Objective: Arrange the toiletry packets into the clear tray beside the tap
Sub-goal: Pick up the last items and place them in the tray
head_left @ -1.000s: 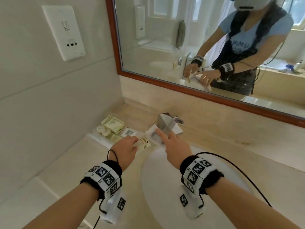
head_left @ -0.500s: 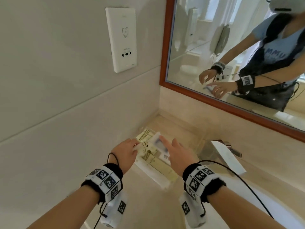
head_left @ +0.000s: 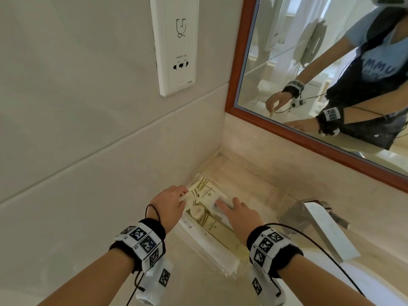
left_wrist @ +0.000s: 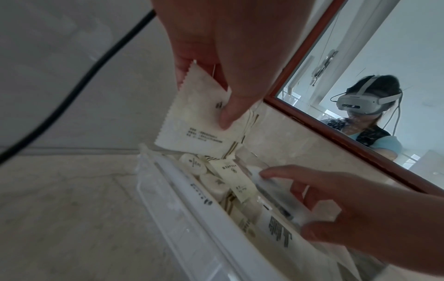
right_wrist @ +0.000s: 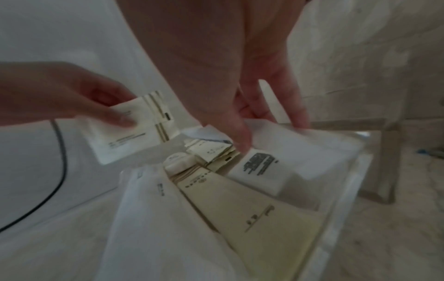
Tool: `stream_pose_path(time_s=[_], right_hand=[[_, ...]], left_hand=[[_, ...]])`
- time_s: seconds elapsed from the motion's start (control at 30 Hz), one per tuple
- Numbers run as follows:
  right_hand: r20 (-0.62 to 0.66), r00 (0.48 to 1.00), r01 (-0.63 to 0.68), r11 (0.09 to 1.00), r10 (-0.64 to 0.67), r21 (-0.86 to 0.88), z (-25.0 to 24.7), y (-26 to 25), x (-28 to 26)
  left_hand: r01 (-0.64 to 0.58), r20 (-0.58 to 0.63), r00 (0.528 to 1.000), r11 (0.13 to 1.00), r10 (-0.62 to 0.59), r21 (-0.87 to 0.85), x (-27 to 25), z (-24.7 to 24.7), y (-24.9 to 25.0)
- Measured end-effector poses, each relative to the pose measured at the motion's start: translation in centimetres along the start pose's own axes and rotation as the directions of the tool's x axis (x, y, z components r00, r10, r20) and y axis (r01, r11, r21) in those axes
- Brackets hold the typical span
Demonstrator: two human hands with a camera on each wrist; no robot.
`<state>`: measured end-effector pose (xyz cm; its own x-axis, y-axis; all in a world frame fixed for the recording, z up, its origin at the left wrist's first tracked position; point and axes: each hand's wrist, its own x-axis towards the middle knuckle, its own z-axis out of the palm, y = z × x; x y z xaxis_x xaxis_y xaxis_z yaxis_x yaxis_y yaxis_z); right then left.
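Note:
The clear tray point(head_left: 280, 195) stands in the counter's corner, left of the tap point(head_left: 318, 219). Several cream packets point(head_left: 218, 230) and small round soaps point(head_left: 197, 211) lie inside it. My left hand point(head_left: 171, 200) pinches a cream striped packet point(left_wrist: 192, 117) by one end, held just above the tray's far left part. My right hand point(head_left: 239, 214) holds a white packet with black print point(right_wrist: 276, 155) between thumb and fingers, down inside the tray point(right_wrist: 346, 182) on its right side. In the left wrist view the white packet point(left_wrist: 276, 192) lies under my right fingers point(left_wrist: 295, 176).
A tiled wall with a white socket plate point(head_left: 176, 45) rises at the left. A wood-framed mirror point(head_left: 331, 74) hangs behind the counter. The white basin point(head_left: 357, 274) lies below the tap at the right. A black cable point(head_left: 313, 241) runs from my right wristband.
Both hands have carried their packets from near the tap leftward to the tray. The right hand has lowered its white packet into the tray; the left hand's packet hovers over it.

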<state>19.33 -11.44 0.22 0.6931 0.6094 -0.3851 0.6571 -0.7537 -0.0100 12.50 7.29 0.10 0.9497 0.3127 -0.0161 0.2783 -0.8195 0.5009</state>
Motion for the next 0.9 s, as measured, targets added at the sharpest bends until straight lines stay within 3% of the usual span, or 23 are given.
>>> stream_pose_path(time_s=[0.2, 0.6, 0.9], right_hand=[[0.023, 0.999, -0.028, 0.991, 0.032, -0.13, 0.7, -0.9, 0.1], [0.036, 0.996, -0.071, 0.973, 0.08, -0.221, 1.4, -0.8, 0.2], [0.065, 0.998, -0.005, 0.993, 0.013, -0.114, 1.5, -0.5, -0.2]], left_hand=[[0.001, 0.001, 1.0, 1.0, -0.001, -0.004, 1.0, 0.5, 0.6], [-0.019, 0.006, 1.0, 0.999, 0.019, -0.027, 1.4, 1.5, 0.4], [-0.08, -0.045, 0.996, 0.992, 0.076, -0.094, 1.9, 2.4, 0.7]])
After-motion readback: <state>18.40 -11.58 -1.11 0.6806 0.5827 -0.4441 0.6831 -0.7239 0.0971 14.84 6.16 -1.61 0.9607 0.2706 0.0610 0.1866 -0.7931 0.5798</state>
